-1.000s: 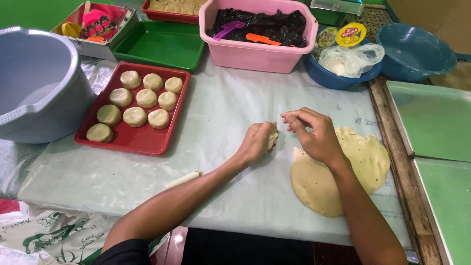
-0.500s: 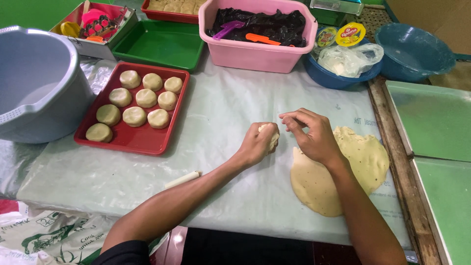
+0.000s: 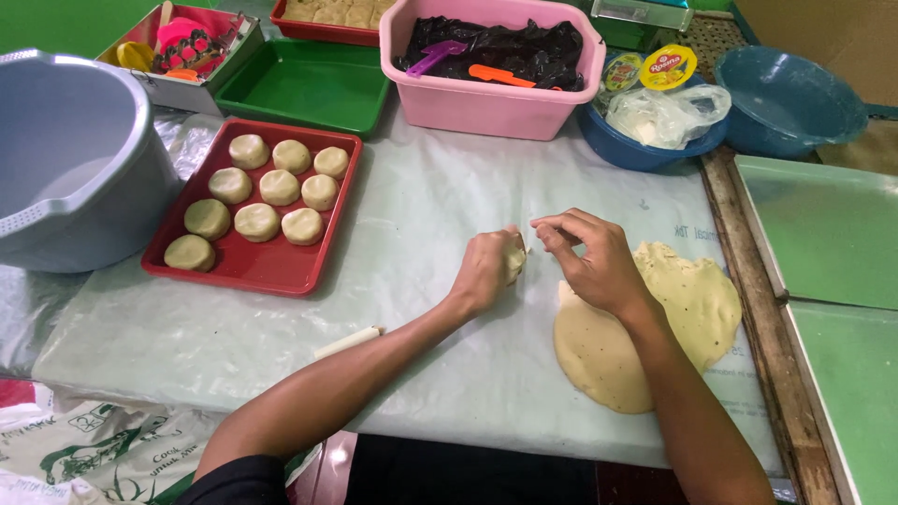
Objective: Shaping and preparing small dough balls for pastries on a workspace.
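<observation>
Left hand [image 3: 485, 271] cupped round small dough lump [image 3: 514, 263], right hand [image 3: 591, 262] pinching at its edge; risk: over-pinching may tear it, uneven shape.

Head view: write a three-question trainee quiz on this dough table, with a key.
1. How many dough rounds lie in the red tray?
2. True or false: the left hand holds a piece of dough.
3. The flat dough sheet lies under which arm: A left, B right?

Key: 1. Nine. 2. True. 3. B; the right hand is just above it, fingertips near the held piece.
</observation>
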